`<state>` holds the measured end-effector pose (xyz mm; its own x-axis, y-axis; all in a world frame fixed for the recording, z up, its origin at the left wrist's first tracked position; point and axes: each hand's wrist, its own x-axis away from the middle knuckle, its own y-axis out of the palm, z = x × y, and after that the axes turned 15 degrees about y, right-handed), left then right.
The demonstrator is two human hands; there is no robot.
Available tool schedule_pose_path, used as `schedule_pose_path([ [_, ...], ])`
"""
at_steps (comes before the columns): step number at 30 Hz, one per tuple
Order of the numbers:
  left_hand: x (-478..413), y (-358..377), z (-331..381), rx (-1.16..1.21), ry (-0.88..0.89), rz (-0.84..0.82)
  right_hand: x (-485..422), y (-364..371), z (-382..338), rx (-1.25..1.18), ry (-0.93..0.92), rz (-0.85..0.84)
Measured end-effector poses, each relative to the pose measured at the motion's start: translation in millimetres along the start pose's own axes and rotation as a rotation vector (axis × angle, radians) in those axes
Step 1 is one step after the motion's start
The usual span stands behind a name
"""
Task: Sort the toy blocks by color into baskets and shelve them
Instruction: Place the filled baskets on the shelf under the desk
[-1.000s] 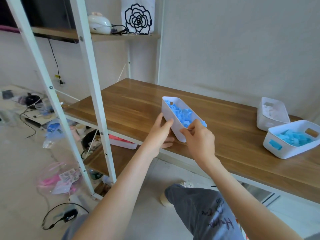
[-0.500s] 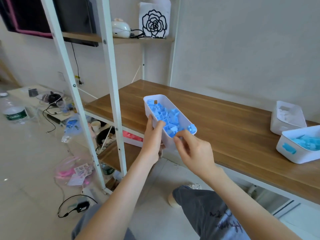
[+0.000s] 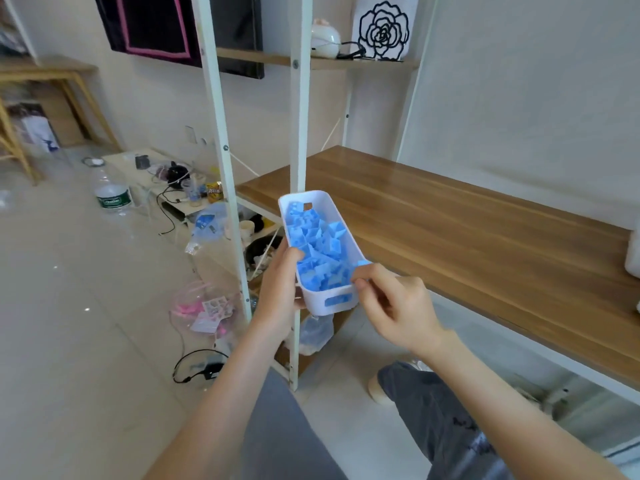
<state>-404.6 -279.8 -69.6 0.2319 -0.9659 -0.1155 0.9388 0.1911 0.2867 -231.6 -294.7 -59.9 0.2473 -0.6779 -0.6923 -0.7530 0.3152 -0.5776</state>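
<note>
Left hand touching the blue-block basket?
Touching. Head view: the left hand wraps the basket side wall, thumb hooked over its rim.

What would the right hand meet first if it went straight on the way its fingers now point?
The white basket: the right hand points up-left at its near right corner, fingers seemingly pinching the rim, with blue blocks beyond.

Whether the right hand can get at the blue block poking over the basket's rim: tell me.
Probably yes. The right hand has its fingers beside that block at the basket rim, nothing between; the left hand holds the other side.
</note>
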Motion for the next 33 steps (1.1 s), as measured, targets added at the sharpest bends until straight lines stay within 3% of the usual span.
schedule_pose_path([
  [4, 3, -26, 3, 0.003, -0.059, -0.016, -1, 19, -8, -0.008, -0.007, -0.161],
  [12, -9, -108, -26, -0.032, -0.173, 0.114, -7, 86, -6, 0.084, -0.020, -0.480],
  [21, -70, -176, -109, -0.024, -0.363, 0.151, -20, 191, 22, 0.293, 0.165, -0.865],
  [33, -155, -191, -203, -0.071, -0.463, 0.121, -25, 277, 80, 0.575, 0.213, -1.096],
])
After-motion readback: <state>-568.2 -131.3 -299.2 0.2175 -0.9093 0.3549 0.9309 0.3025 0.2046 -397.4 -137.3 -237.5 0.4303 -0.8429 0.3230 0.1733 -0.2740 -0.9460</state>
